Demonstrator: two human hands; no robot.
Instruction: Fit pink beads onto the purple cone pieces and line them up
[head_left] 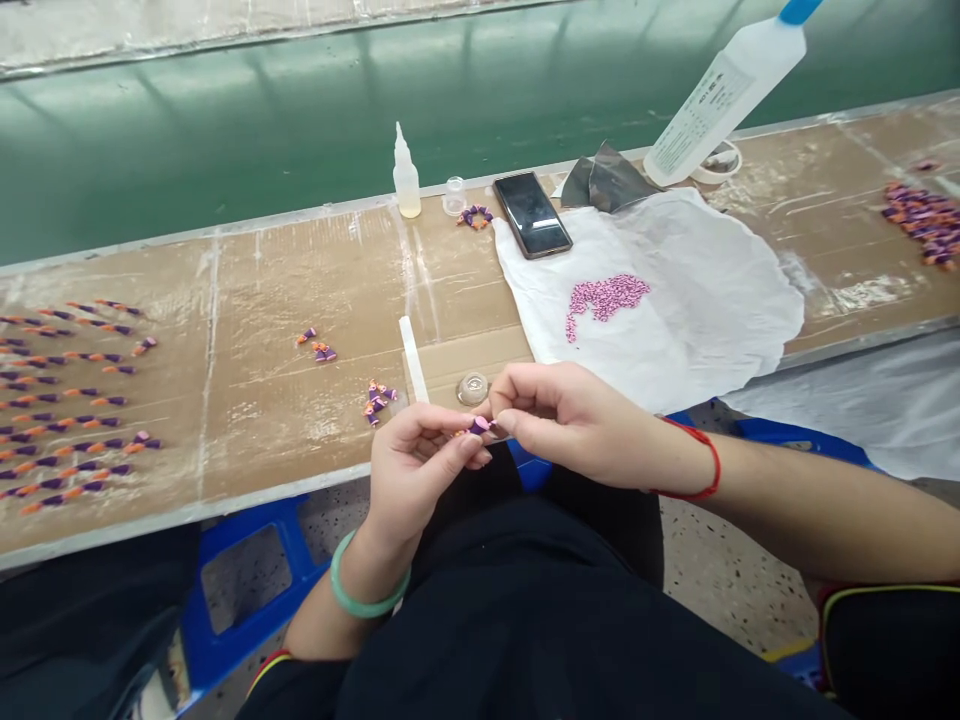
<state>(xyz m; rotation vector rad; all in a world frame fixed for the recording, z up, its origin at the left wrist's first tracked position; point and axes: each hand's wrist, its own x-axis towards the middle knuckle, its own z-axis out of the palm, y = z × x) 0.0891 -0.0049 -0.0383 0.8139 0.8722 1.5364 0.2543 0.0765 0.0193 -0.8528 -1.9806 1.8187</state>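
Observation:
Between the thumb and fingers of my left hand (416, 460) is a small purple and orange figurine (479, 426) with a pink face on its end. My right hand (566, 415) is closed in a pinch right beside it, fingertips at the figurine; a tiny pink bit (493, 425) seems to show at those fingertips, too small to make out fully. Just beyond my hands, a small round clear dish (472, 389) sits on a piece of cardboard (495, 358). A white strip (413, 360) lies to its left. Several similar figurines (377, 400) are clustered beside my left hand.
Many purple-orange pieces (64, 420) lie in rows at left, with another heap (926, 222) at far right. Tiny pink pieces (606, 298) rest on white cloth (697, 290). A phone (532, 214), dropper bottle (406, 175), tape roll (718, 163) and large tilted bottle (727, 100) stand behind.

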